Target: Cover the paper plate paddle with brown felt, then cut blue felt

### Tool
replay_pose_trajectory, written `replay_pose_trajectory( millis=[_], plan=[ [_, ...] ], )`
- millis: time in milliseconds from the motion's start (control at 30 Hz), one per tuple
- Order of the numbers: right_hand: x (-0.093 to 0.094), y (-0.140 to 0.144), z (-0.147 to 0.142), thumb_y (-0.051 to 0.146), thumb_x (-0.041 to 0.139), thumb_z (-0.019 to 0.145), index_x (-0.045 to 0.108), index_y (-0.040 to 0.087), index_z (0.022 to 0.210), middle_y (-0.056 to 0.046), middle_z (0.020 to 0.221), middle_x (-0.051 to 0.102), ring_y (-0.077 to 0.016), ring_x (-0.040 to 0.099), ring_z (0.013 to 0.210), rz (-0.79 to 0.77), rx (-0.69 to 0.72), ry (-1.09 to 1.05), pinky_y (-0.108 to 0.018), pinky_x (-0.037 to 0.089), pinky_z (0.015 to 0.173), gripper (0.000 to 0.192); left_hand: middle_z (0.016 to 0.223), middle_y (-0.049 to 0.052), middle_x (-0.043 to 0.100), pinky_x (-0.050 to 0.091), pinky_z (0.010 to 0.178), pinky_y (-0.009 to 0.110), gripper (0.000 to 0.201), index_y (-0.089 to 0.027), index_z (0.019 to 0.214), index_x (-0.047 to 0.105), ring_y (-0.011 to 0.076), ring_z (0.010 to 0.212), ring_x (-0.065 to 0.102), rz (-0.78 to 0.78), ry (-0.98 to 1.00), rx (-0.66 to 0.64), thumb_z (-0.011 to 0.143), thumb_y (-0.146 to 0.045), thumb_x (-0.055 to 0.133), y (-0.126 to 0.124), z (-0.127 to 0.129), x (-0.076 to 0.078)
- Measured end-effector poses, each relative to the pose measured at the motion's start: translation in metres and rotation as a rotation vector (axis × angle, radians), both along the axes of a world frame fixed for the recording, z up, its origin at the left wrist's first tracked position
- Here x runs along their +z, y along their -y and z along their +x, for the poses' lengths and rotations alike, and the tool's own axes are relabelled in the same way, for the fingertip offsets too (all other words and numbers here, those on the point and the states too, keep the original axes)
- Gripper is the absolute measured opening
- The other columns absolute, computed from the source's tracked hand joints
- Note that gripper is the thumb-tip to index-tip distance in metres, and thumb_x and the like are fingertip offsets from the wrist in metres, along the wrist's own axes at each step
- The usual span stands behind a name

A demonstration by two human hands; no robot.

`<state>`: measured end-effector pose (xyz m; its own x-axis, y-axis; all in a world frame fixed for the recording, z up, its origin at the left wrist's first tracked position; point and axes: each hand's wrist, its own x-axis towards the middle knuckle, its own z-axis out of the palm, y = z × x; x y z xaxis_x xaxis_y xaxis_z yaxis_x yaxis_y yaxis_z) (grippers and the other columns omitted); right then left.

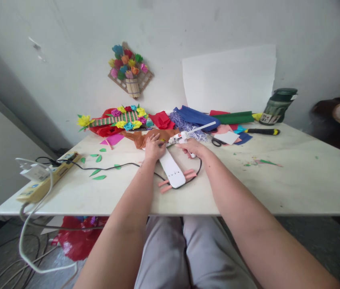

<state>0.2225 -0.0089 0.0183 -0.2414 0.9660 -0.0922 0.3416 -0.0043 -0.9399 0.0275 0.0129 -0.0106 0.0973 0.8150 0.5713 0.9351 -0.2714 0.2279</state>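
In my right hand (pixel 192 147) is a white hot glue gun (pixel 182 137), its fingers wrapped round the handle. A long glue stick (pixel 201 127) juts out of its back, and the nozzle points left toward my left fingers. My left hand (pixel 154 147) lies at the far end of a white rounded strip (pixel 172 168) with small dark holes. Its fingers are bent together, and what they pinch is too small to make out. Pinkish flat sticks (pixel 165 188) lie under the strip's near end. Brown crepe paper (pixel 136 138) spreads behind my left hand.
A power strip (pixel 49 176) with plugs and cords sits at the left. Green paper leaves (pixel 99 177) lie near it. Behind are a flower-trimmed woven piece (pixel 112 119), coloured paper (pixel 195 116), scissors (pixel 217 142) and a dark bottle (pixel 278 107). Paper scraps (pixel 263 162) lie at the right.
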Motion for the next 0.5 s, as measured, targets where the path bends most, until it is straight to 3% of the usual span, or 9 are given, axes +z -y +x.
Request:
replay_pose_trajectory(
  millis=[133, 400, 500],
  plan=[
    [-0.003, -0.005, 0.008, 0.046, 0.069, 0.072, 0.053, 0.015, 0.066, 0.002, 0.046, 0.054, -0.0069, 0.042, 0.029, 0.035, 0.048, -0.118, -0.020, 0.034, 0.028, 0.036, 0.130, 0.003, 0.055, 0.028, 0.107, 0.041, 0.022, -0.023, 0.081, 0.074, 0.0226, 0.125, 0.044, -0.010, -0.013, -0.006, 0.078, -0.024, 0.052, -0.003, -0.002, -0.002],
    [-0.001, -0.006, 0.013, 0.051, 0.067, 0.072, 0.056, 0.015, 0.074, 0.002, 0.047, 0.055, -0.0065, 0.042, 0.030, 0.040, 0.013, -0.227, -0.018, 0.033, 0.028, 0.038, 0.125, 0.002, 0.059, 0.023, 0.108, 0.042, 0.016, -0.025, 0.078, 0.071, 0.0223, 0.121, 0.047, -0.004, -0.006, 0.012, 0.079, -0.028, 0.055, -0.008, -0.005, -0.002],
    [0.004, -0.003, 0.014, 0.049, 0.065, 0.075, 0.055, 0.015, 0.071, 0.002, 0.046, 0.054, -0.0062, 0.041, 0.029, 0.055, 0.012, -0.227, -0.018, 0.032, 0.028, 0.036, 0.118, 0.004, 0.063, 0.026, 0.106, 0.039, 0.020, -0.025, 0.094, 0.067, 0.0224, 0.116, 0.050, 0.003, 0.025, 0.057, 0.077, -0.028, 0.057, -0.004, -0.004, 0.003]
  ],
)
